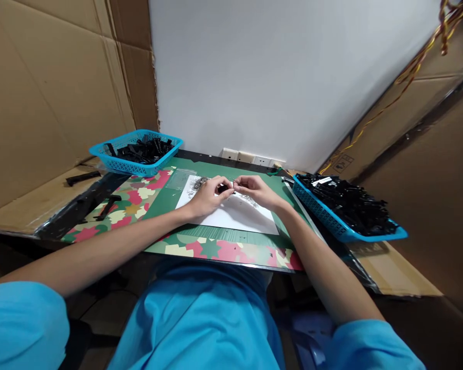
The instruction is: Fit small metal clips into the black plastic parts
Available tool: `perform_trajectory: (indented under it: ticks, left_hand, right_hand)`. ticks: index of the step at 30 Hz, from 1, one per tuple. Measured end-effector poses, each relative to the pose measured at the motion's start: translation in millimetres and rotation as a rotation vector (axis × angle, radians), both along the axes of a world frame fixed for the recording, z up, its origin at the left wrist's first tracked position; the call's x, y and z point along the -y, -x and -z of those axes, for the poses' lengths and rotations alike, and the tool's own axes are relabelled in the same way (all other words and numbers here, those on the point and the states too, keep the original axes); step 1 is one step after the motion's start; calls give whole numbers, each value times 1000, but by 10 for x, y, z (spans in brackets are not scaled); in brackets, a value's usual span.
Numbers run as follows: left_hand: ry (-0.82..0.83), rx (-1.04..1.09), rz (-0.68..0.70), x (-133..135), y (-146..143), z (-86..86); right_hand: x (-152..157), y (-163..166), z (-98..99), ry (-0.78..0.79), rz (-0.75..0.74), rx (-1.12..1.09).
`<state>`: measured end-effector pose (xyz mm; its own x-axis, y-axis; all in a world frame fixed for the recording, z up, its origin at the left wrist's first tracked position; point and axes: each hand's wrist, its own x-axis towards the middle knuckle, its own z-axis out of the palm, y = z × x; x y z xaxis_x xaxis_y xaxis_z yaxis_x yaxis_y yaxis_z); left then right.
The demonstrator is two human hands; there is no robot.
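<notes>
My left hand [209, 195] and my right hand [254, 189] meet over a white sheet of paper [235, 216] on the green mat [200, 231]. Between the fingertips of both hands sits a small black part [224, 188], pinched from either side. A scatter of tiny silvery pieces [199, 182] lies on the far edge of the paper, just beyond my left hand. Both hands have their fingers curled in.
A blue basket [120, 163] of black parts stands at the back left, another blue basket [332, 221] of black parts at the right. Loose black pieces [108, 204] lie on the camouflage-patterned cloth [139, 198]. Cardboard walls stand left and right, wall sockets [250, 158] behind.
</notes>
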<state>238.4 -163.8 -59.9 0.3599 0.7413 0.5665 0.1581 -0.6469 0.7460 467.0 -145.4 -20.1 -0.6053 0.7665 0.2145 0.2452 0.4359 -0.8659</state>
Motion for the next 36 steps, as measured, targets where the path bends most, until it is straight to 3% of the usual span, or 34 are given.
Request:
perform_trajectory:
  ticks: [13, 25, 36]
  left_hand:
    - [163, 122, 87, -29, -5, 31]
    - [103, 98, 10, -4, -15, 15]
    - [-36, -54, -92, -25, 12, 41]
  right_hand:
    - [25, 95, 46, -132, 136, -59]
    - [60, 83, 17, -103, 219, -96]
    - [43, 37, -11, -171, 211, 37]
